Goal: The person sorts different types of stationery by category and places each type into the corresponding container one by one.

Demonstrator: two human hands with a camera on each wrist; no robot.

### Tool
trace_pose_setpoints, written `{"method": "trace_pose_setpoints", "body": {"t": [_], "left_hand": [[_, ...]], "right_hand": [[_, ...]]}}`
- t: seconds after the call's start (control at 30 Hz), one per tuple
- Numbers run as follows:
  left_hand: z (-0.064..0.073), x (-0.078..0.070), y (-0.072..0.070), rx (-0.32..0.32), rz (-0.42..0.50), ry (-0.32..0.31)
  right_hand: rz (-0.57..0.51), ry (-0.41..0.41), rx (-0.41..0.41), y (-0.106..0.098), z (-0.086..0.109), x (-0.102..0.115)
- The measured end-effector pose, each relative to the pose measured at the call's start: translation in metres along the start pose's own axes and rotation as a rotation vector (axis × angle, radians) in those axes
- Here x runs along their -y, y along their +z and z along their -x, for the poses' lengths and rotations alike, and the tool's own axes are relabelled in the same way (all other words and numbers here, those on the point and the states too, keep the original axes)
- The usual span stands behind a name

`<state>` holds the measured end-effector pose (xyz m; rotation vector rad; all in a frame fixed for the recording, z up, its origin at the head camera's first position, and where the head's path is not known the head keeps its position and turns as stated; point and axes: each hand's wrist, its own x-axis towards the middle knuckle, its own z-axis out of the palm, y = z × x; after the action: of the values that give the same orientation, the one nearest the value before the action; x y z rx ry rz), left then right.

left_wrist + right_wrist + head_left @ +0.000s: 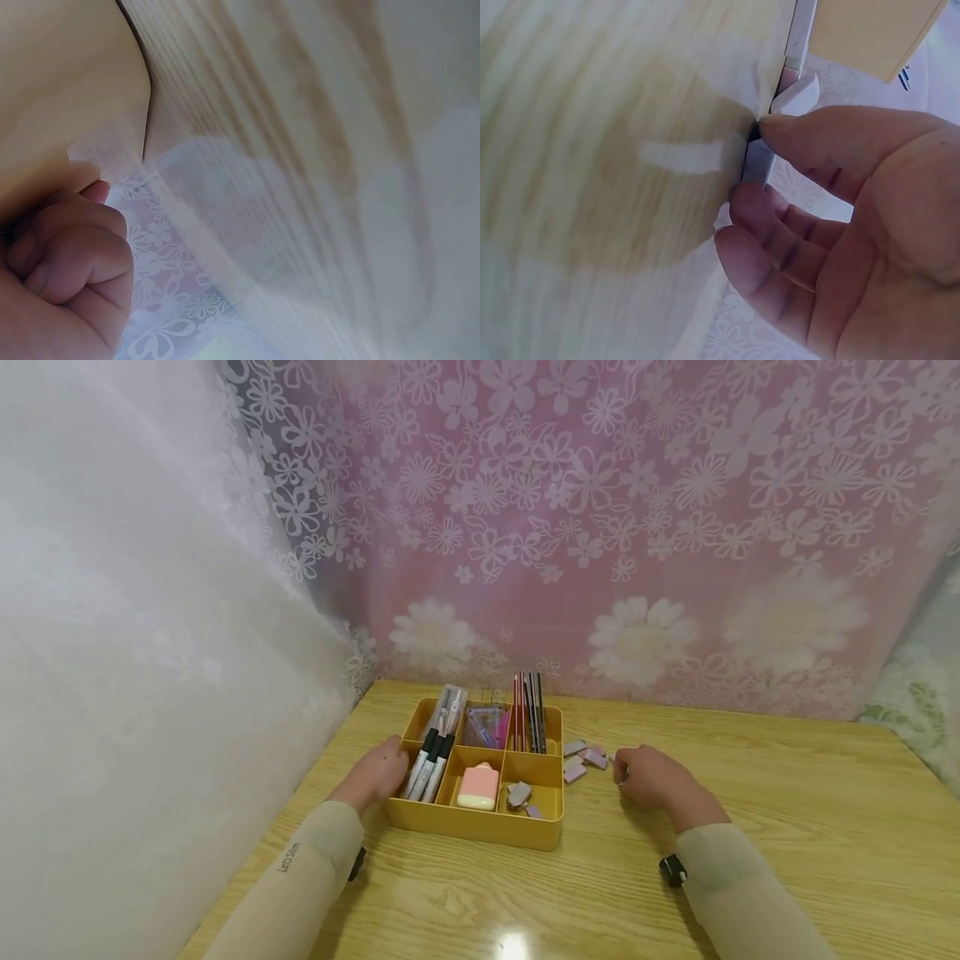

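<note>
A yellow desk organizer with several compartments sits on the wooden table. My left hand grips its left wall; in the left wrist view the fingers curl against the organizer's side. To the right of the organizer lies a small pile of lilac and grey erasers. My right hand is beside the pile. In the right wrist view its thumb and fingers pinch a small grey-lilac eraser at the tabletop. More erasers lie in the front right compartment.
The organizer also holds black-capped markers, a pink and cream bottle-shaped item, pencils, a clear case of pens and a purple pouch. A floral curtain hangs behind the table; a pale wall stands left.
</note>
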<state>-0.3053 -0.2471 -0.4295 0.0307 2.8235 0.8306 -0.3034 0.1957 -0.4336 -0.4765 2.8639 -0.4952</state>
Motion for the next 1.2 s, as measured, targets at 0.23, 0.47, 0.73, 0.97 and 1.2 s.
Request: {"method": "trace_pose_setpoints", "body": {"t": [0.23,0.47,0.73,0.97,1.2], "left_hand": [[0.0,-0.001,0.002,-0.002,-0.003,-0.002],[0.0,-0.001,0.002,0.001,0.004,0.005],[0.0,0.0,0.0,0.0,0.011,-0.006],[0.0,0.001,0.0,-0.005,0.014,-0.007],[0.0,-0.002,0.0,-0.003,0.031,-0.007]], "right_hand": [[-0.083,0.003,-0.01,-0.001,0.002,0.002],[-0.12,-0.031,-0.137,-0.002,0.006,0.019],[-0.209,-0.105,-0.217,-0.012,0.018,0.057],[-0.257,-0.211,-0.267,-0.014,0.022,0.092],[-0.174,-0.243,-0.248,-0.01,0.015,0.117]]}}
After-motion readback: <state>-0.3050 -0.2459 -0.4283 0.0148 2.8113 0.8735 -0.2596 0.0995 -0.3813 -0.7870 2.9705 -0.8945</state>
